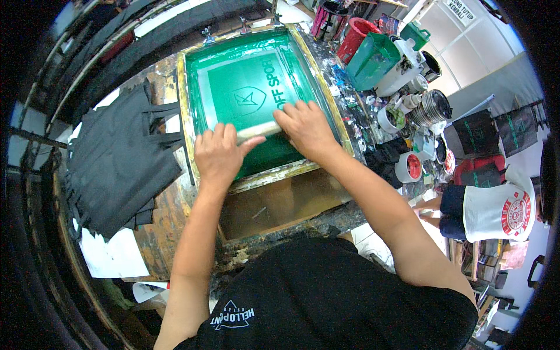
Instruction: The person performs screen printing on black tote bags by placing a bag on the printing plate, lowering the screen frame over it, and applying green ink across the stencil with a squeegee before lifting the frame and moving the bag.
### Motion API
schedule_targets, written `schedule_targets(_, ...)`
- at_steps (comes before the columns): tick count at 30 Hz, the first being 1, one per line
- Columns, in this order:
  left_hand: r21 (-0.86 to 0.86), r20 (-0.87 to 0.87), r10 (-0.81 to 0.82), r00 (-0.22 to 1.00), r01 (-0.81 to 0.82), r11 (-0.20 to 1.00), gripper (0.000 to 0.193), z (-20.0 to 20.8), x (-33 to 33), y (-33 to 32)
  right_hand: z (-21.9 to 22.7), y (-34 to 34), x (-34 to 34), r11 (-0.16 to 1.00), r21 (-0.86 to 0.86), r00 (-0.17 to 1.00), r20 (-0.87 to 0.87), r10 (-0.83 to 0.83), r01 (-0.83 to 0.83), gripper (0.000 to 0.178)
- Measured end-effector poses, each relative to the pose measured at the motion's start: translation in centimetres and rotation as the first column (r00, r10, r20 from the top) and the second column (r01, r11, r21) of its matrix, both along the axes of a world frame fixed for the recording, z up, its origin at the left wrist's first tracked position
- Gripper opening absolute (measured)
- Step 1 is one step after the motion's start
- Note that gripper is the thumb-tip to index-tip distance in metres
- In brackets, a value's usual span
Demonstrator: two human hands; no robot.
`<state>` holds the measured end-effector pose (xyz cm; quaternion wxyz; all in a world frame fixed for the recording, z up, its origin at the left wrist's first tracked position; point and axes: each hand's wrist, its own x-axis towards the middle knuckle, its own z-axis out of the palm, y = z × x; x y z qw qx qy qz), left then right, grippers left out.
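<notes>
A screen-printing frame point(265, 180) with a worn, paint-smeared rim lies on the table before me. Its green mesh point(224, 87) carries a shield emblem and lettering, and wet green ink coats the inside edges. Across the near half of the mesh I hold a squeegee point(258, 132) by its pale wooden bar. My left hand point(219, 154) is closed on the left end, with its thumb stretched along the bar. On the other end my right hand point(304, 129) is wrapped over the top. The squeegee's blade is hidden from view.
Black fabric bags point(122, 160) are piled left of the frame. Metal clamps point(208, 36) line its far edge. Ink tubs, a green container point(373, 61) and a red pitcher point(357, 36) crowd the right side. Another person in a white shirt point(501, 213) stands at the right.
</notes>
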<state>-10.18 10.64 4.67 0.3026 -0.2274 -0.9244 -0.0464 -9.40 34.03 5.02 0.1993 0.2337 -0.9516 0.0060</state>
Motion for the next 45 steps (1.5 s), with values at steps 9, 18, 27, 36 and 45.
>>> schedule_targets(9,0.044,0.122,-0.005,0.992,0.0,0.999,0.061,0.3,4.9,0.0,0.9,-0.1,5.1,0.998,0.046,0.998,0.047,-0.041,0.038,0.034)
schedule_targets(18,0.408,0.186,0.071,0.98,-0.143,0.902,0.086,-4.0,10.7,-8.1,0.3,-0.9,8.8,0.994,-0.06,0.984,0.161,-0.077,0.088,0.058)
schedule_targets(27,0.163,0.435,0.243,0.867,-0.341,0.926,0.086,-6.1,10.5,-11.3,0.9,-1.1,8.3,0.993,-0.075,0.977,0.201,-0.076,0.093,0.063)
schedule_targets(36,0.622,0.407,0.026,0.913,-0.297,0.724,0.096,-6.4,11.2,-11.1,5.9,-1.1,7.8,0.987,-0.141,0.993,0.106,-0.061,0.076,0.063)
schedule_targets(45,0.945,-0.031,-0.071,0.997,0.052,0.322,0.061,5.8,5.4,-5.8,15.0,-1.2,1.6,0.99,-0.141,0.919,-0.389,-0.061,0.006,0.061)
